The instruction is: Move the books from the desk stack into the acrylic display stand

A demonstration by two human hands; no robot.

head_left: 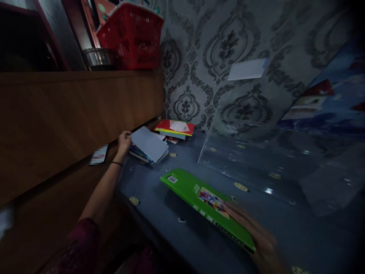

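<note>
A green book (pixel 196 192) with a colourful picture and a barcode label on its cover is tilted over the table. My right hand (pixel 256 232) grips it at the near right end, fingers over the cover, slightly blurred; the thumb is hidden. Farther back on the left lies a small stack of books (pixel 154 158), topped by a plain pale grey-blue one. My left hand (pixel 124 140) is closed at the left edge of this stack, its fingers bent against the corner. A dark band circles the left wrist.
Behind the stack, another pile of books with a red cover (pixel 171 125) lies by the wall. A clear plastic sheet (pixel 245 148) stands on the patterned blue table cover (pixel 159 205). A phone (pixel 99 155) lies left, below a wooden ledge bearing a red basket (pixel 134 36) and steel bowl (pixel 99 58).
</note>
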